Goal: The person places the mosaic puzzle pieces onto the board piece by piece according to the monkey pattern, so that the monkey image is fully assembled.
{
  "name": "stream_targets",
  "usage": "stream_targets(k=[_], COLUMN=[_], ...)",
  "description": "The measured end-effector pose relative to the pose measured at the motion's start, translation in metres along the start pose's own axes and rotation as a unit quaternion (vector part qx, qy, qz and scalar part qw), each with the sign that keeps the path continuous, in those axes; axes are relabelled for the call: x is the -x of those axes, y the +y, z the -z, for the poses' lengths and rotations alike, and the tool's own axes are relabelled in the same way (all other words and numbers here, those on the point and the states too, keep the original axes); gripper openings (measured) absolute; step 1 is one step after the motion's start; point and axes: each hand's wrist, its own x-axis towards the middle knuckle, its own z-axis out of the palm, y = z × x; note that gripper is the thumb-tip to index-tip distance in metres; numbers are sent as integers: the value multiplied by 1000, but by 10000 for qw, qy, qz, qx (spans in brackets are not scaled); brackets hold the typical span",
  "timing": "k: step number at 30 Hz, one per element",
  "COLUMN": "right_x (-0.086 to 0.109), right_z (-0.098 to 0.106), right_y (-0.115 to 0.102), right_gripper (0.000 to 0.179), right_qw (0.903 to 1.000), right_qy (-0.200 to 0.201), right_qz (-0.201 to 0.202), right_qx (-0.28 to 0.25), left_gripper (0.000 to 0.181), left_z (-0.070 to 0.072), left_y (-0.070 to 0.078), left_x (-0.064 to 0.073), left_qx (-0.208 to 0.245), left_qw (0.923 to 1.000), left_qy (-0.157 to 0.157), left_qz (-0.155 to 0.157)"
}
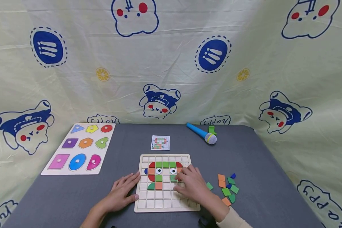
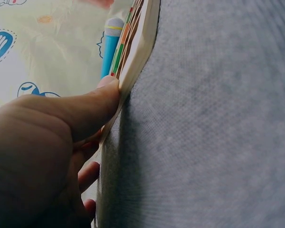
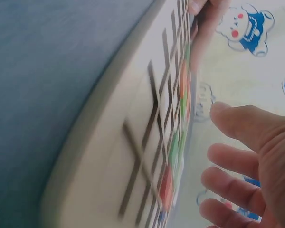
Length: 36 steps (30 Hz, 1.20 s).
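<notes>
We count one board [image 1: 159,202], relaxed left hand [image 1: 119,194] touching, loose-fingered right hand [image 1: 195,183] over it, one card [image 1: 160,142] beyond; grey table [image 1: 256,177], patterned curtain [image 1: 174,60].

A pale cream-green, creased fabric backdrop [image 1: 171,74] hangs behind the table and down both sides, printed with blue-outlined, red-cheeked cartoon bears [image 1: 160,102] that appear upside down or tilted, solid blue ovals with dashed rims [image 1: 48,47], small orange citrus slices [image 1: 103,74] and "happy" lettering in wavy dark-blue outlines [image 1: 215,120]. In front of it spreads a broad table with a matte dark-grey, finely woven-looking top [image 1: 259,186], its far edge meeting the fabric. Soft light gives the upper cloth a whitish sheen, while the right side looks greener and duller.
</notes>
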Motion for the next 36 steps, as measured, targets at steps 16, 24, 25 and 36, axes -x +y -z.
stream_targets(k=[16,24,25,36], right_x=[65,84,84,87], right_z=[24,23,24,24], right_y=[49,61,61,64], right_gripper=[30,30,30,25], right_qw=[9957,9926,9916,9871], right_qy=[127,135,21,-400], right_qz=[-910,-1171,-1260,-1503], right_qx=[136,303,301,377], left_gripper=[71,70,70,71], left_z=[1,1,1,3], left_y=[3,3,3,4], left_x=[2,2,2,2], left_qx=[93,103,106,131], left_qw=[10000,9999,9999,9999], left_qy=[-6,13,6,-13], left_qz=[-23,-5,3,21])
